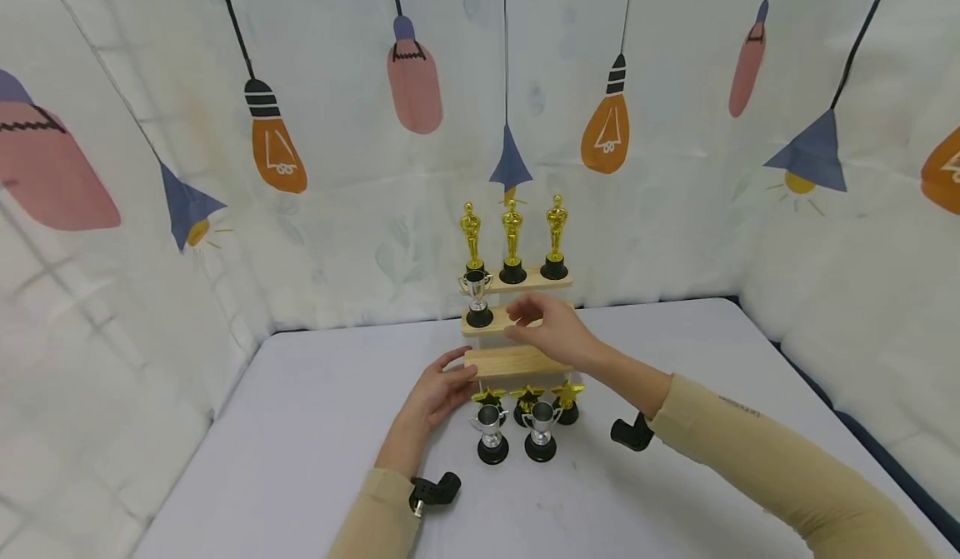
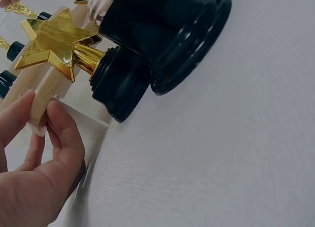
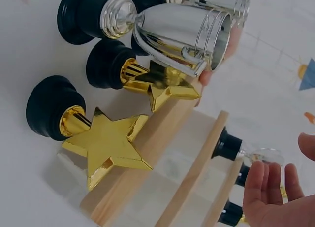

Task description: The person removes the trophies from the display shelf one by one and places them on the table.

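My left hand (image 1: 442, 388) pinches the left end of the lowest wooden shelf (image 1: 517, 362) of a tiered stand; the left wrist view shows thumb and fingers on either side of the board (image 2: 45, 96). Above the middle shelf (image 1: 501, 321) hovers my right hand (image 1: 555, 330), its fingers loosely bent and holding nothing. Just left of it, a small silver trophy cup (image 1: 477, 296) with a black base stands upright on that shelf. In the right wrist view, the right hand's fingers (image 3: 269, 185) partly overlap this cup (image 3: 263, 154), thumb held apart.
Three golden figure statuettes (image 1: 512, 238) line the top shelf (image 1: 536, 280). In front of the stand, three gold star trophies (image 1: 567, 394) stand on the white table (image 1: 315, 442), with two silver cups (image 1: 541, 431) before them. Fabric with printed lamps (image 1: 360, 234) hangs behind.
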A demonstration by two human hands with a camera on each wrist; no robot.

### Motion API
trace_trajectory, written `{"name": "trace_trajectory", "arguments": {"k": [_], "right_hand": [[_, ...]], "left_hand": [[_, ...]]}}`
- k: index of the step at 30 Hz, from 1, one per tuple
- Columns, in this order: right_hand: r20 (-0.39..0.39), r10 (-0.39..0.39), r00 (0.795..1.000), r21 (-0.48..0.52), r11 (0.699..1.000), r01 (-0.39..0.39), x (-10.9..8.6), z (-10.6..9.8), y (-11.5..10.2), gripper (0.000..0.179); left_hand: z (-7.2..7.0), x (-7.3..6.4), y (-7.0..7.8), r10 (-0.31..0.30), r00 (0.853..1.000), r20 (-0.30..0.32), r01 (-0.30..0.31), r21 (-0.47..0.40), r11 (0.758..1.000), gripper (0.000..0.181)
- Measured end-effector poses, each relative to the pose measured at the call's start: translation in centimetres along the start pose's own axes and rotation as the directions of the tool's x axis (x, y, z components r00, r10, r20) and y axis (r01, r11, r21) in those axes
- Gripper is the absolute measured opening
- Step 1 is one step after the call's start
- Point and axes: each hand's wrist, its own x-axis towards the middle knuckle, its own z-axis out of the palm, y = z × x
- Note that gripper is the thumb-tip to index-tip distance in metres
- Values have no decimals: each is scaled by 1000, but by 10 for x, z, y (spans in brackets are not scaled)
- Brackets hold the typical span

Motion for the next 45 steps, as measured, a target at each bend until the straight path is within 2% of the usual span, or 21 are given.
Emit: {"name": "trace_trajectory", "arguments": {"k": [10, 22, 26, 32, 45], "right_hand": [[-14, 28, 1000, 2, 1000, -28, 28, 13, 2, 31], [-24, 37, 999, 23, 999, -37, 42, 25, 6, 35], [-63, 45, 997, 38, 998, -43, 45, 33, 9, 32], [-138, 119, 983, 88, 990, -107, 50, 43, 11, 35], [-114, 150, 982, 0, 989, -151, 64, 55, 17, 42]], "left_hand": [[-1, -1, 0, -13, 1000, -10, 13, 1, 1000, 58], [0, -1, 2, -11, 1000, -16, 10, -2, 1000, 57], [0, 0, 2, -9, 1000, -18, 9, 2, 1000, 57], [0, 0, 2, -14, 1000, -24, 14, 1, 1000, 57], [-2, -2, 2, -6, 1000, -8, 6, 7, 1000, 58]]}}
